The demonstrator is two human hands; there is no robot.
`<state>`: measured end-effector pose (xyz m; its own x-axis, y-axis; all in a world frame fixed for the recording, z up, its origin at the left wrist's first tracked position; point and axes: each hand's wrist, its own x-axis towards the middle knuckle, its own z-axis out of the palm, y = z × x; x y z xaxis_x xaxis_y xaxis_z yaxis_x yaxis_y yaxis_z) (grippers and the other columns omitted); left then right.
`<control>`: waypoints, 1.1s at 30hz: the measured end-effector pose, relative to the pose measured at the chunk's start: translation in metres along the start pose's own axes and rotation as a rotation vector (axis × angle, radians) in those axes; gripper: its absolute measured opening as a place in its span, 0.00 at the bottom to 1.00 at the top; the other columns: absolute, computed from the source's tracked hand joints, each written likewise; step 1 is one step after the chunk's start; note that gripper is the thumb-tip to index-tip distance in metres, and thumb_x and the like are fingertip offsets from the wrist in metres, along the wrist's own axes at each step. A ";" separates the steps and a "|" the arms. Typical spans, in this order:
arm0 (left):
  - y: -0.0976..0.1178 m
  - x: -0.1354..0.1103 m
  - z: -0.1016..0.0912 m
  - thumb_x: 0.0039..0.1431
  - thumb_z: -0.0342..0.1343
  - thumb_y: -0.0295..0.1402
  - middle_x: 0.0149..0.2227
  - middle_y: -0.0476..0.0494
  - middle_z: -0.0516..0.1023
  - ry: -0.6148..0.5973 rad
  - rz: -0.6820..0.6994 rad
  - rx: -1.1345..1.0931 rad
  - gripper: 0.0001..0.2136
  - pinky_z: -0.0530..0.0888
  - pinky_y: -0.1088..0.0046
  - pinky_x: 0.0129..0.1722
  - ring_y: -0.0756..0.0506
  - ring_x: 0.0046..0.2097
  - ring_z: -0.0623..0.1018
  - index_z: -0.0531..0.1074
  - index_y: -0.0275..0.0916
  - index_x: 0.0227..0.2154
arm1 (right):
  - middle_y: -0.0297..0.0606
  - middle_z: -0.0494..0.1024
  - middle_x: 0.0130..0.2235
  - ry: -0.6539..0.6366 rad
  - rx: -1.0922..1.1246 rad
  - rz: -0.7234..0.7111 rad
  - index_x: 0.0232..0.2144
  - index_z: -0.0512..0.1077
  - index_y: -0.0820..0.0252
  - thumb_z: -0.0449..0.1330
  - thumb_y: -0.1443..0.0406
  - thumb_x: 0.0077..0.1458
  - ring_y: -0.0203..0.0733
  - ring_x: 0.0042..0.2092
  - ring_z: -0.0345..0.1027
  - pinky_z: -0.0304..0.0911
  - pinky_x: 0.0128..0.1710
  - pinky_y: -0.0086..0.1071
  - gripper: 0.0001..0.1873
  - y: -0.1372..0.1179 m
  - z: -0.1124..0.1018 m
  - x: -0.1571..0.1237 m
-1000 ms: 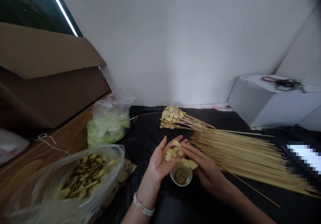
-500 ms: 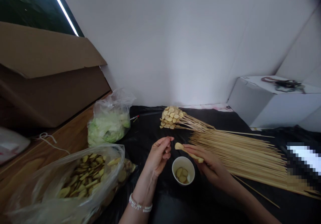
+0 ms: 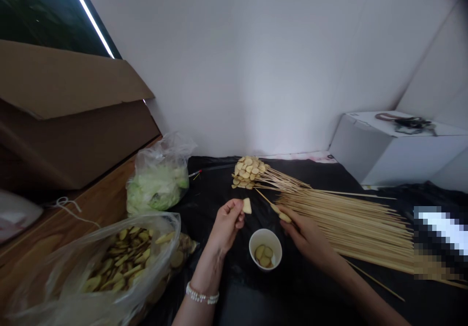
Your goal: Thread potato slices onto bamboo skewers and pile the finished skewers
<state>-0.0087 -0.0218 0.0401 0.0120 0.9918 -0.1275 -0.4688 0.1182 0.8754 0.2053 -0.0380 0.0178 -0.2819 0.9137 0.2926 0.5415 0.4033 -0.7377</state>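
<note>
My left hand [image 3: 225, 223] pinches a pale potato slice [image 3: 247, 206] upright between thumb and fingers. My right hand [image 3: 305, 236] grips a thin bamboo skewer [image 3: 266, 200] with slices threaded on it near the fingers; its bare tip points up and left, a short gap from the slice in my left hand. Below and between the hands stands a small white cup [image 3: 265, 250] holding a few slices.
A pile of bare skewers [image 3: 351, 223] lies to the right on black sheeting [image 3: 212, 204], with finished skewers [image 3: 250, 172] behind. A clear bag of slices [image 3: 120, 260] and a bag of greens [image 3: 157, 184] sit left. Cardboard box [image 3: 73, 116] far left, white box [image 3: 395, 145] right.
My left hand closed from an open palm full of slices to a pinch on one slice. My right hand drew back right, and the skewer's bare tip now shows.
</note>
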 end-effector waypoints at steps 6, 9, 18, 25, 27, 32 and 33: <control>-0.003 0.008 -0.005 0.53 0.59 0.24 0.27 0.47 0.70 0.098 -0.225 -0.418 0.04 0.66 0.87 0.20 0.57 0.25 0.69 0.71 0.32 0.33 | 0.36 0.75 0.27 -0.041 -0.097 0.067 0.54 0.66 0.63 0.50 0.58 0.58 0.42 0.29 0.68 0.62 0.31 0.34 0.24 0.006 -0.001 0.002; -0.001 0.008 -0.003 0.56 0.53 0.20 0.31 0.42 0.73 0.113 -0.279 -0.492 0.06 0.73 0.82 0.27 0.54 0.29 0.74 0.72 0.30 0.37 | 0.38 0.76 0.30 0.003 -0.038 0.046 0.51 0.67 0.62 0.46 0.61 0.60 0.41 0.33 0.69 0.62 0.34 0.34 0.21 0.006 0.000 0.002; 0.002 0.009 -0.010 0.60 0.51 0.24 0.30 0.44 0.72 0.124 -0.453 -0.762 0.05 0.65 0.89 0.16 0.57 0.24 0.69 0.72 0.33 0.34 | 0.38 0.79 0.31 0.031 0.005 -0.016 0.50 0.68 0.62 0.49 0.63 0.59 0.41 0.33 0.72 0.65 0.37 0.34 0.19 0.011 0.005 0.000; 0.001 0.010 -0.009 0.60 0.52 0.25 0.29 0.46 0.69 0.171 -0.420 -0.758 0.04 0.63 0.90 0.16 0.58 0.24 0.67 0.71 0.33 0.33 | 0.39 0.78 0.30 0.056 -0.040 -0.067 0.38 0.75 0.59 0.50 0.62 0.59 0.40 0.31 0.71 0.65 0.34 0.32 0.15 0.002 0.002 0.000; 0.000 0.010 -0.009 0.59 0.52 0.24 0.29 0.46 0.69 0.184 -0.407 -0.742 0.04 0.63 0.90 0.16 0.58 0.24 0.67 0.71 0.33 0.32 | 0.39 0.79 0.30 0.051 -0.052 -0.082 0.38 0.75 0.59 0.50 0.62 0.59 0.40 0.31 0.71 0.65 0.34 0.32 0.15 0.002 0.002 0.000; 0.001 0.009 -0.007 0.58 0.53 0.24 0.28 0.47 0.68 0.204 -0.380 -0.693 0.02 0.62 0.91 0.15 0.59 0.23 0.67 0.70 0.33 0.31 | 0.39 0.79 0.31 0.038 -0.070 -0.102 0.39 0.76 0.58 0.50 0.62 0.59 0.40 0.31 0.71 0.66 0.34 0.33 0.15 0.004 0.003 -0.001; 0.001 0.009 -0.007 0.58 0.53 0.23 0.28 0.47 0.68 0.205 -0.374 -0.684 0.02 0.62 0.91 0.15 0.59 0.23 0.67 0.70 0.33 0.31 | 0.39 0.79 0.31 0.043 -0.070 -0.099 0.39 0.76 0.57 0.50 0.62 0.59 0.40 0.31 0.71 0.66 0.34 0.33 0.15 0.005 0.004 -0.001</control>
<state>-0.0150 -0.0128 0.0366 0.1442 0.8557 -0.4969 -0.9036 0.3186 0.2865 0.2052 -0.0372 0.0120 -0.3038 0.8697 0.3889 0.5667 0.4931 -0.6601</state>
